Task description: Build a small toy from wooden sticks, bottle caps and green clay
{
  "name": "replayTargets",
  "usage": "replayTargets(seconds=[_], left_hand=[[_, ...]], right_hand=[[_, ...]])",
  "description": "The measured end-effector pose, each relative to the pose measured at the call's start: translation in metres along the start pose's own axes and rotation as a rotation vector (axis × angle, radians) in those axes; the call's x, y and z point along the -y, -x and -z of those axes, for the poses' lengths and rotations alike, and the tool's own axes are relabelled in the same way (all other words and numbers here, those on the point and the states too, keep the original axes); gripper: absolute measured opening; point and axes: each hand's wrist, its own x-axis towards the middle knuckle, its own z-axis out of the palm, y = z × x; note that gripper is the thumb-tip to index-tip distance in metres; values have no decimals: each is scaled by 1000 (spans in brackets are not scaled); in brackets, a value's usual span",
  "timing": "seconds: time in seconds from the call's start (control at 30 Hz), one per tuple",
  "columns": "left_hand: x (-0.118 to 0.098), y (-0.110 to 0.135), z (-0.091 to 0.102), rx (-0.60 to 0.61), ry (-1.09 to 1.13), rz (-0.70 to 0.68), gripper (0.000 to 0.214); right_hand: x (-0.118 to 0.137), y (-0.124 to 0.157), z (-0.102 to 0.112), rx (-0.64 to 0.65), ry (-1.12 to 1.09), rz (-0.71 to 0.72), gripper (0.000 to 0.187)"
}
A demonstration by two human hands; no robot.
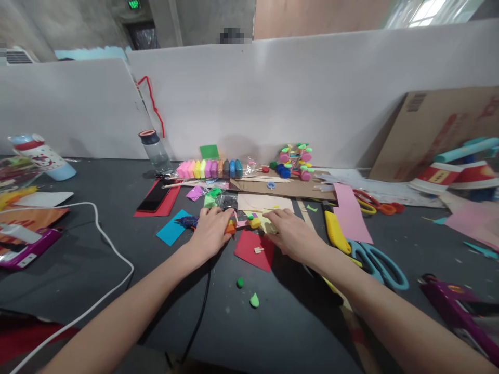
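Both my hands reach forward over the dark table [296,322]. My left hand [212,228] lies palm down, its fingers curled over small coloured clay pieces and an orange bit [231,227]. My right hand [290,235] rests flat with fingers stretched onto a pale yellow piece [268,223] beside a small yellow lump [255,222]. A red paper sheet [255,250] with a tiny wooden bit on it lies between the hands. Two green clay blobs [254,299] sit nearer to me.
A row of coloured clay bars [210,169] and a small colourful model [296,161] stand at the back by the white partition. A phone on red paper [156,197], yellow utility knife [336,231], blue scissors [376,262], white cable [113,249], and cardboard [440,130] lie around.
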Motion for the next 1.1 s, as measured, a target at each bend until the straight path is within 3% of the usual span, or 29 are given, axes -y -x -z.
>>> replayTargets(seconds=[0.2, 0.47, 0.57, 0.7, 0.77, 0.83, 0.93, 1.0, 1.1], left_hand=[[3, 2, 5, -39, 8, -9, 42], [-7, 16, -5, -187, 104, -140, 43], [-9, 22, 5, -366, 145, -170, 39], [10, 31, 26, -742, 196, -79, 12], [24, 34, 30, -896, 222, -16, 26], [35, 37, 27, -990, 251, 39, 33], [43, 39, 17, -1033, 279, 67, 33], [44, 41, 11, -1025, 283, 57, 32], [44, 45, 9, -996, 285, 39, 33]], right_hand=[[-6, -27, -11, -19, 98, 130, 32], [-11, 10, -9, -39, 42, 162, 24], [-15, 19, -9, -55, -6, 145, 28], [-20, 24, 5, -133, -67, 76, 31], [-16, 23, 18, -181, -91, 16, 30], [-4, 20, 30, -204, -111, -36, 30], [33, 6, 36, -124, -128, -50, 24], [68, -7, 30, -10, -121, -18, 18], [118, -28, 12, 116, -57, -7, 28]])
